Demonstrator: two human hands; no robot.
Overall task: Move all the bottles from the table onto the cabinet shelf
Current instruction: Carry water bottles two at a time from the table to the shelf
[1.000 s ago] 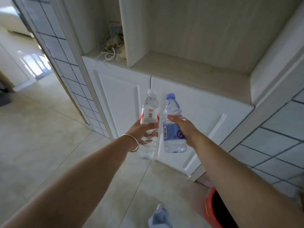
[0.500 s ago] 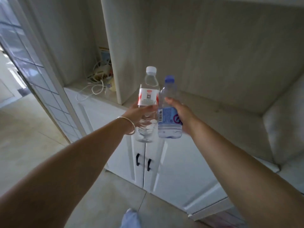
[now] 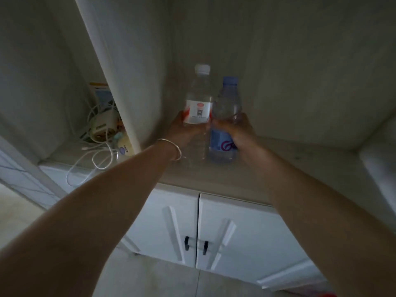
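My left hand [image 3: 182, 129], with a thin bangle at the wrist, grips a clear bottle with a white cap and a red and white label [image 3: 198, 108]. My right hand [image 3: 237, 130] grips a clear bottle with a blue cap and a blue label [image 3: 222, 136]. Both bottles stand upright, side by side, their bases at or just above the beige cabinet shelf [image 3: 300, 168], well inside the alcove. I cannot tell whether the bases touch the shelf.
A vertical divider panel [image 3: 120, 82] bounds the alcove on the left. Beyond it lie tangled white cables and small devices [image 3: 100, 133]. Below the shelf are two white cabinet doors with black handles [image 3: 196, 245]. The alcove's right wall [image 3: 377, 159] curves in.
Both hands have carried the bottles forward and up, from in front of the cabinet doors into the alcove, down to shelf level. The view has closed in on the cabinet.
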